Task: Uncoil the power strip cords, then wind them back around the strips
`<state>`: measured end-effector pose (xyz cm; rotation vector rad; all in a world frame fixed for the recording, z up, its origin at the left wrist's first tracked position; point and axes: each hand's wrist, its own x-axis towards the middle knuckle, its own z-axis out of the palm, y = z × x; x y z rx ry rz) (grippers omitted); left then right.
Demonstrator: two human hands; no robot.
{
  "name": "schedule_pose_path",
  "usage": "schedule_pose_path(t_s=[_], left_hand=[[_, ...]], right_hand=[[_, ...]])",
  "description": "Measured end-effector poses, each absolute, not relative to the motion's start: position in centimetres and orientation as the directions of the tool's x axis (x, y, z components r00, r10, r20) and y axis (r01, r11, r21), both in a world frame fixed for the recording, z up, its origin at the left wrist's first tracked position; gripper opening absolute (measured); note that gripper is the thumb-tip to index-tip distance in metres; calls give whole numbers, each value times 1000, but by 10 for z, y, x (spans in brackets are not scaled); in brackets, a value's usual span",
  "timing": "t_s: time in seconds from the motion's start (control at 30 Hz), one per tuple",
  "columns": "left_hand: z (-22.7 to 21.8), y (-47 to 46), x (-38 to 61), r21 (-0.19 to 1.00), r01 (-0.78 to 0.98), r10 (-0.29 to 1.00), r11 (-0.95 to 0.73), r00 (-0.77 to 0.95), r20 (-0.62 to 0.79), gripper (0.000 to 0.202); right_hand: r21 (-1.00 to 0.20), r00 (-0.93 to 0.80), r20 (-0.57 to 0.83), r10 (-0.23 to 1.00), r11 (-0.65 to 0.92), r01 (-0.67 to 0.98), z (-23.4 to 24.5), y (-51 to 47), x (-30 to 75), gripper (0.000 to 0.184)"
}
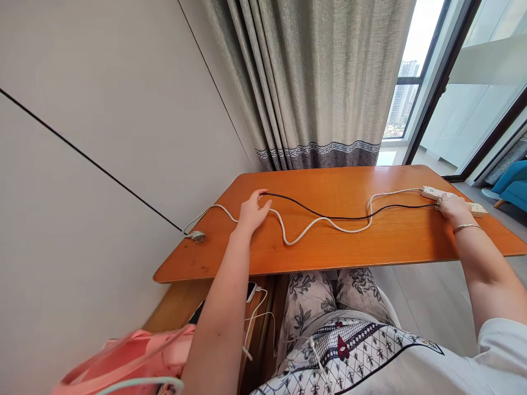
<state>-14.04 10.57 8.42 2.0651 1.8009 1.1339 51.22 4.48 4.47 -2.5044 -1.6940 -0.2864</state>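
Head view: a thin black cable stretches in a shallow curve across my smooth orange wooden bench, mid-frame. My left hand pinches its left end, fingers narrow; my right hand rests loosely closed on the white power strip at its right end.

Orange-brown wooden tabletop, rounded corners, left edge against the wall. On it: a black cable running left to right; a white cable snaking in loose bends, crossing the black one; a white power strip at the right end. The white cable's left end hangs over the left edge at a small grey clip.
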Motion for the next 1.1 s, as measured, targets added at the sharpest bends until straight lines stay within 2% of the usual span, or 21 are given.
schedule_pose_path(t_s=[0.1,0.17,0.27,0.33,0.43,0.5,0.57,0.7,0.77,0.87,0.97,1.03,1.1], left_hand=[[78,109,-135,613,750,924,-249,-5,382,39],[77,112,-131,624,745,940,-234,9,342,36],[79,113,-123,576,794,948,-194,2,317,32],[83,110,-114,545,813,928,-203,-19,373,31],[88,101,-92,588,751,888,-301,-4,460,32],[90,92,-73,620,676,878,-398,86,470,33],[90,81,-53,604,615,849,-507,237,472,35],[84,63,-22,429,589,727,-685,590,351,58],[77,60,-14,341,617,701,-709,671,241,74],[67,64,-12,258,697,739,-669,661,129,83],[65,74,-20,221,747,779,-627,607,157,80],[68,82,-26,235,751,786,-618,579,217,80],[75,88,-29,280,733,783,-620,558,274,79]], right_hand=[[41,351,140,926,-360,932,52,57,485,73],[69,149,74,986,-155,986,61,64,453,83],[27,-164,33,986,163,986,71,67,390,73],[4,-358,8,934,358,934,74,64,347,69],[-4,-511,-46,858,511,859,71,54,290,60],[9,-537,-89,839,540,842,69,48,262,57],[19,-513,-118,850,519,855,68,44,241,57],[40,-411,-220,885,429,902,66,42,219,50],[58,-398,-246,884,423,904,65,42,215,46],[59,-439,-224,870,462,885,71,43,214,38],[13,-455,-137,880,461,888,93,44,221,31],[-80,-438,-45,898,434,898,117,43,227,29],[-252,-440,49,896,438,863,144,40,231,26]])
